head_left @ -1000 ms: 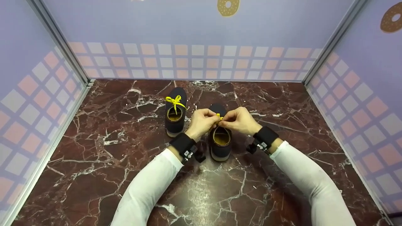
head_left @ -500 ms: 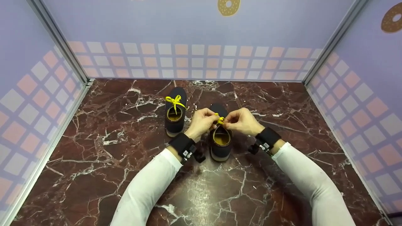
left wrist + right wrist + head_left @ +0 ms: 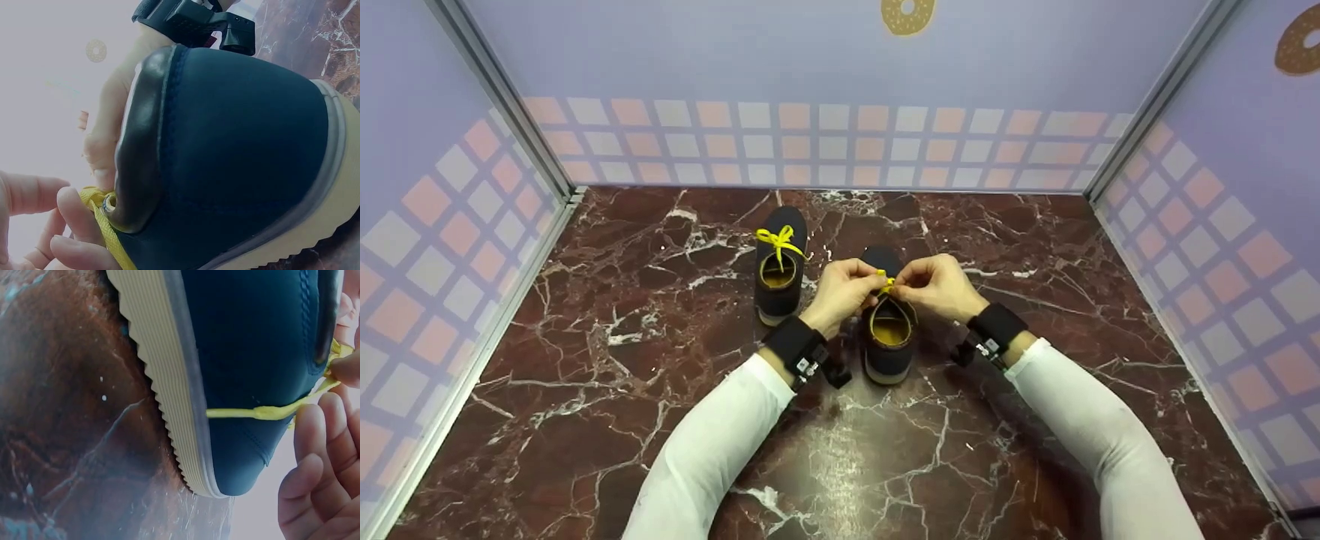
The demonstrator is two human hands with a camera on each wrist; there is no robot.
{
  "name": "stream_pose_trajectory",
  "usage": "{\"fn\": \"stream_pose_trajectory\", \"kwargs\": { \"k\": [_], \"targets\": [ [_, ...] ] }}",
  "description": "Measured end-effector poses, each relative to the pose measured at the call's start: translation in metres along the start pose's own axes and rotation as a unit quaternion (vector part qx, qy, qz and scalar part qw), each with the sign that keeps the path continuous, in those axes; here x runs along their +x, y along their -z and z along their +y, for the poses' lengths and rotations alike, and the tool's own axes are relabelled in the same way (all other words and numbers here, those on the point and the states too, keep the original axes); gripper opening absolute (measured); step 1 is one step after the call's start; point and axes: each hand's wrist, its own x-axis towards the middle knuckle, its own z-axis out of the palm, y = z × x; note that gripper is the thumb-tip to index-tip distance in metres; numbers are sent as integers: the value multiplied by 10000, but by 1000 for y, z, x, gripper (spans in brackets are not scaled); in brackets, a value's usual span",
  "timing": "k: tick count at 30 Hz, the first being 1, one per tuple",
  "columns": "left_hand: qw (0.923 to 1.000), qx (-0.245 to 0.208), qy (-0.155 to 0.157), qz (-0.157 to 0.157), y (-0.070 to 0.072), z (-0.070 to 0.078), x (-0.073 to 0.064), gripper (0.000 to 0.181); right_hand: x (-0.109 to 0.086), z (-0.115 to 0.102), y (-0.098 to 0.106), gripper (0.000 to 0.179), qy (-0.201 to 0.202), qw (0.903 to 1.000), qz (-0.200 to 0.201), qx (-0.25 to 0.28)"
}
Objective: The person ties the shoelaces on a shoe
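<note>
A dark shoe (image 3: 888,364) with a mustard-coloured inside stands on the floor, toe pointing away. My left hand (image 3: 844,294) pinches its yellow shoelace (image 3: 889,282) from the left, thumb against the fingers. From the right, my right hand (image 3: 939,287) pinches the same shoelace close to the knot. The left wrist view has the lace (image 3: 115,242) coming out by the top eyelet, next to the fingers (image 3: 81,216). One lace end (image 3: 270,412) hangs across the shoe's side in the right wrist view. Fingers partly hide the knot.
To the left stands a matching shoe (image 3: 777,301), its yellow lace tied in a bow (image 3: 782,238). The reddish-brown marble-patterned floor (image 3: 607,420) is enclosed by lilac walls (image 3: 840,67) with pink and white squares at the back and sides.
My right hand shifted slightly right, showing a small yellow loop, then moved a little back up and left. The left hand stayed almost still, and neither shoe has visibly moved.
</note>
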Motion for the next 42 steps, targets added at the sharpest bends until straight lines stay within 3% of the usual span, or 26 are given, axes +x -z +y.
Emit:
{"fn": "stream_pose_trajectory", "kwargs": {
  "k": [11,19,26,31,34,37,39,42],
  "targets": [
    [9982,261,-533,60,-3,2,-1,6,3,-2,-6,18,175,9995,169,197],
    [9890,989,-1089,118,-4,3,-3,12,4,-2,-16,17,448,9986,289,-35],
    [9895,971,-1065,106,-2,2,-5,14,6,-4,-23,11,820,9918,577,-792],
    [9913,804,-1043,48,0,0,-4,14,9,-3,-19,9,716,9919,360,-986],
    [9930,642,-993,-20,1,-2,-3,14,11,-2,-14,8,417,9965,60,-717],
    [9926,649,-1024,-44,3,-2,-3,13,13,-3,-10,4,57,9994,-341,-55],
    [9895,832,-1178,-36,4,-3,-2,11,13,-3,-8,3,-225,9964,-644,505],
    [9787,1352,-1547,12,6,-3,-1,10,14,-4,-5,6,-697,9835,-1076,1275]
  ]
}}
